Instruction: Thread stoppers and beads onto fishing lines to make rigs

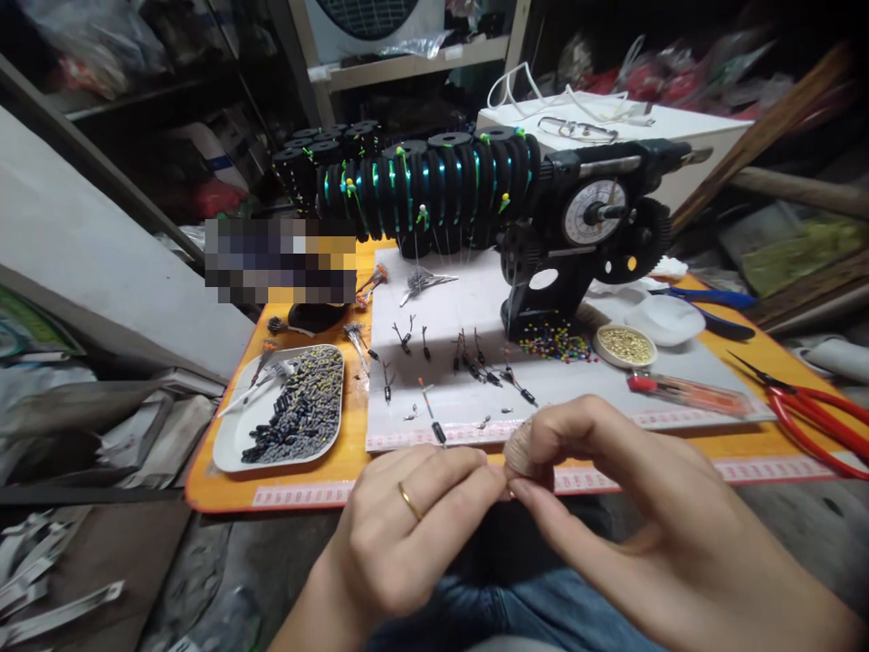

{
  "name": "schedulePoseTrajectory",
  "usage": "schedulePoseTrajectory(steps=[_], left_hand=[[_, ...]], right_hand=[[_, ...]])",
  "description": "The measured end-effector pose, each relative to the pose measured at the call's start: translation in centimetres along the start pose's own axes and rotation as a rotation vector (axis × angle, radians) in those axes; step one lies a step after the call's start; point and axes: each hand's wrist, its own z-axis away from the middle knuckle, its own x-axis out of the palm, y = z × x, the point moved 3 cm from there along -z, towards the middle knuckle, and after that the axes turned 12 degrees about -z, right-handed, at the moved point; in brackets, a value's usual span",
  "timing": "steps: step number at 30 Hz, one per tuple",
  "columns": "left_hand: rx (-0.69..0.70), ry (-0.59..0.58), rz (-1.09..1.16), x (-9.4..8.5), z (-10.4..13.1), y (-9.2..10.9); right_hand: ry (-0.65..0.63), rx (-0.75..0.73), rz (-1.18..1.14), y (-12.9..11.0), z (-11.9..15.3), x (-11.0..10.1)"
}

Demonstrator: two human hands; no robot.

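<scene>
Pinching fingertip to fingertip at the table's near edge, a person works with both hands beside a small black cylinder.

The cylinder (pixel 439 433), with an orange-tipped stalk, lies just beyond the left hand (pixel 414 521), whose fingers are curled closed, one wearing a gold ring. The right hand (pixel 597 471) has thumb and wrapped forefinger closed together; anything gripped there is too small to make out. Beyond the fingers, more black pieces (pixel 475 367) are scattered on a white board (pixel 577 385); to their left sits a tray (pixel 229 435) of grey and black cylinders. Farther off to their right lie coloured beads (pixel 557 344) and red-handled scissors (pixel 775 388).
</scene>
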Motion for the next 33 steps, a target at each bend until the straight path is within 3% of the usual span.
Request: schedulePoseTrajectory(steps=[4,7,9,11,14,18,26,33], left_hand=[[-0.194,0.101,0.073,0.1,0.3,-0.1],[-0.323,0.114,0.246,0.2,0.5,0.0],[-0.352,0.106,0.327,0.0,0.5,0.1],[-0.368,0.102,0.361,-0.2,0.5,0.2],[-0.382,0.085,0.343,-0.5,0.5,0.2],[-0.370,0.059,0.291,-0.7,0.5,-0.1],[-0.333,0.049,0.216,-0.6,0.5,-0.7],[-0.286,0.040,0.065,-0.4,-0.3,-0.2]], right_hand=[[0.111,0.036,-0.344,0.7,-0.4,1.0],[0.208,-0.101,-0.502,1.0,-0.4,1.5],[0.192,-0.286,-0.347,0.8,-0.1,1.5],[0.081,-0.441,-0.074,0.5,0.3,1.3],[-0.068,-0.518,0.204,0.7,0.7,0.8],[-0.137,-0.440,0.269,1.1,0.4,0.4],[-0.037,-0.322,0.258,1.7,0.9,0.4],[-0.063,-0.655,0.483,0.8,0.3,1.1]])
